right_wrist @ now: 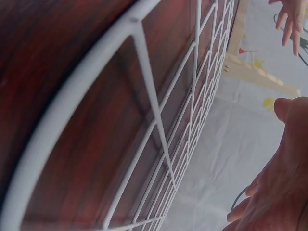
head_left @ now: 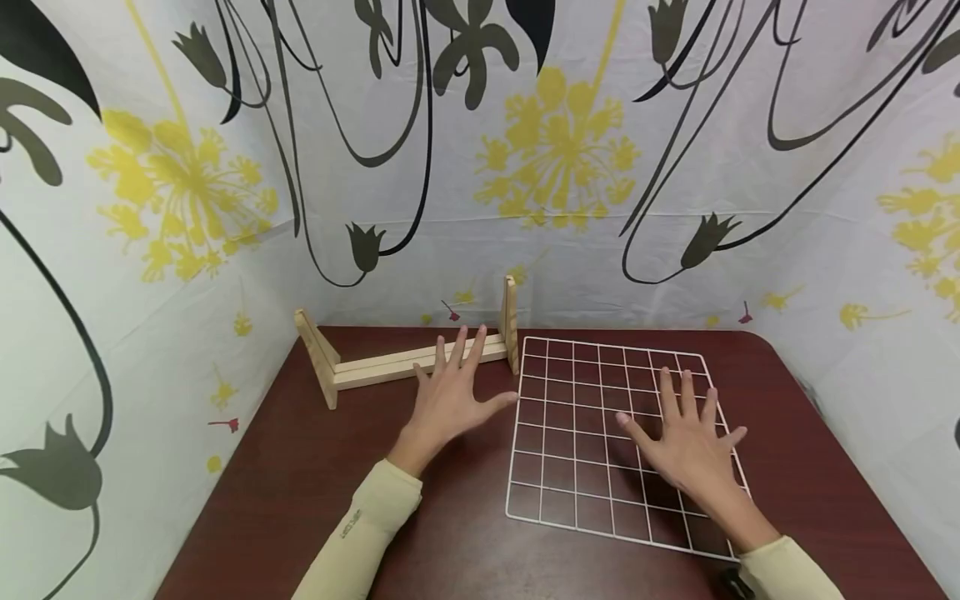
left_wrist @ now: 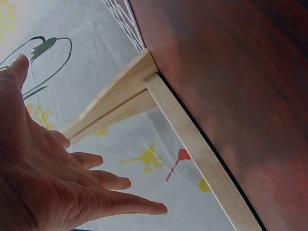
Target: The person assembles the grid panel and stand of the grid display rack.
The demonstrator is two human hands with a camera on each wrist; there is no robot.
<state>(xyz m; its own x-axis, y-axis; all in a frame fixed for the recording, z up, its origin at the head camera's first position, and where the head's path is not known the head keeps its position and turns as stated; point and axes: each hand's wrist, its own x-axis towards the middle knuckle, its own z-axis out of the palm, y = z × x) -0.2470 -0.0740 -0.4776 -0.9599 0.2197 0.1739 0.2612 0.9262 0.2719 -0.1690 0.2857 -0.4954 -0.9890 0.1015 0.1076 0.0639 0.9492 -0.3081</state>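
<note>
A white wire grid panel [head_left: 592,417] lies flat on the dark red-brown table [head_left: 300,483]. Above its right part hovers my right hand [head_left: 686,437], fingers spread and straight, holding nothing. My left hand [head_left: 450,392] is spread open just left of the grid, its fingertips near a light wooden rack [head_left: 405,362] that lies at the table's back left. In the left wrist view the open left hand [left_wrist: 72,187] is close to the wooden rack [left_wrist: 192,144]. The right wrist view shows the wire grid [right_wrist: 159,125] close up and the edge of my right hand [right_wrist: 284,183].
White fabric walls [head_left: 525,167] printed with yellow flowers and black stems enclose the table on three sides. The wooden rack has upright end pieces [head_left: 510,321] at both ends.
</note>
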